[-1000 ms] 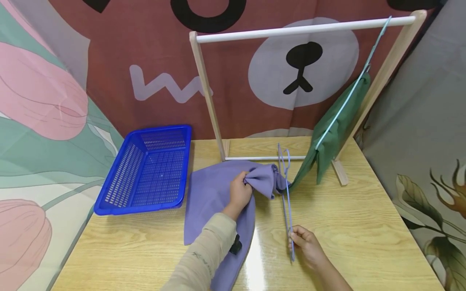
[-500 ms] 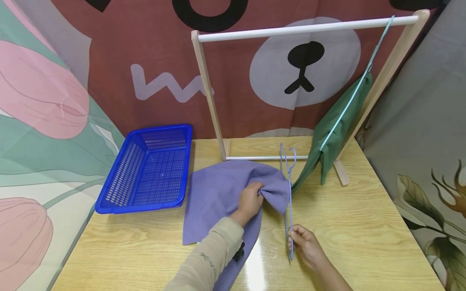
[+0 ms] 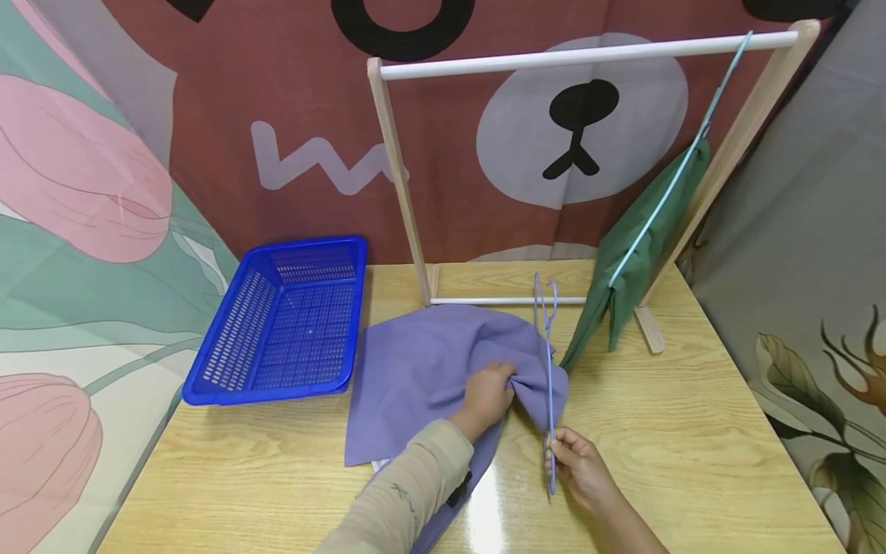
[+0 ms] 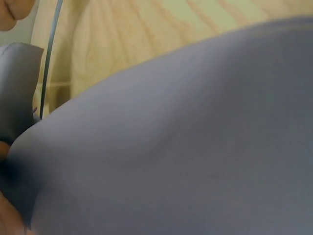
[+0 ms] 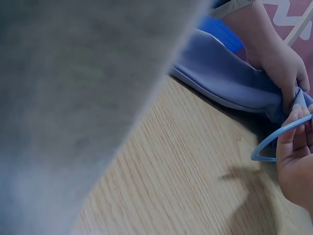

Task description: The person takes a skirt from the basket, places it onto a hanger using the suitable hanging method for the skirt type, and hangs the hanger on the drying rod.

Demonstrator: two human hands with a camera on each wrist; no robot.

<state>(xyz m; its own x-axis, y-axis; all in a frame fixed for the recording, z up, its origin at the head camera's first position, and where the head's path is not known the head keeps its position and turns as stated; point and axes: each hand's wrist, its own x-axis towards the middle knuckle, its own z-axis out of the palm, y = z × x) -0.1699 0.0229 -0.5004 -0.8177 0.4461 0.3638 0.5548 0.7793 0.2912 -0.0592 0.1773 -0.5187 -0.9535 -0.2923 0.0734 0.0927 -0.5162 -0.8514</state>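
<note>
A purple garment (image 3: 408, 369) lies spread on the table, with a small white tag (image 3: 380, 465) at its lower edge. My left hand (image 3: 487, 394) pinches a gathered fold of it, whose end reaches through a thin lilac clothes hanger (image 3: 550, 369) and shows just beyond it. The hanger stands on edge, hook toward the rack. My right hand (image 3: 583, 468) grips its near end between thumb and fingers. In the right wrist view the left hand (image 5: 279, 63) and right hand (image 5: 297, 176) are close together at the hanger (image 5: 269, 142). Purple cloth (image 4: 171, 137) covers most of the left wrist view.
Behind the hands stands a rack with a white top rail (image 3: 554, 59) and wooden posts. A green garment (image 3: 637, 238) hangs at its right end on a light blue hanger (image 3: 657, 204). A blue plastic basket (image 3: 356, 323) sits at left on the wooden table (image 3: 692, 446).
My left hand has moved right and nearer the person, drawing the fold of the purple garment across to and through the hanger. The right hand holds the hanger in nearly the same place.
</note>
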